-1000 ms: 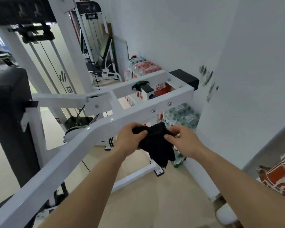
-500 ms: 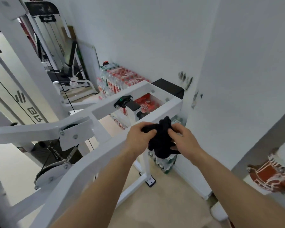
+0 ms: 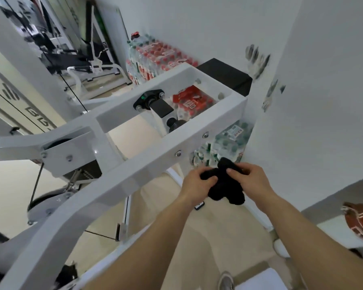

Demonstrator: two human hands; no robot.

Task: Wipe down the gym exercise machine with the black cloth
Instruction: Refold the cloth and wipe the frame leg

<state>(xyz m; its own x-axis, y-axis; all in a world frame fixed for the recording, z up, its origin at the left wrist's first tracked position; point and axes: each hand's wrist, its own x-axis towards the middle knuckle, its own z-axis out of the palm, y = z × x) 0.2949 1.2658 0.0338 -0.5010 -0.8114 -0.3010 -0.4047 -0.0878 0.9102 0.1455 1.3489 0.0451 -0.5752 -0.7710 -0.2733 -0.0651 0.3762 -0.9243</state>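
The black cloth (image 3: 225, 186) is bunched between both hands, in the air just right of the white machine frame (image 3: 134, 170). My left hand (image 3: 194, 185) grips its left side with curled fingers. My right hand (image 3: 253, 182) pinches the top right of the cloth. The frame's long white beam runs diagonally from lower left up to a rectangular end bracket (image 3: 228, 105) with a black pivot fitting (image 3: 149, 100). The cloth hangs free and does not touch the beam.
Shrink-wrapped packs of bottles (image 3: 155, 53) are stacked against the white wall, with more (image 3: 224, 143) under the bracket. A black pad (image 3: 226, 76) sits at the bracket's far end. The wall corner (image 3: 270, 143) stands close on the right. Another machine (image 3: 71, 53) lies behind.
My view has swung closer and further over the beam. Both hands with the cloth have dropped from beside the beam's end to below and right of it.
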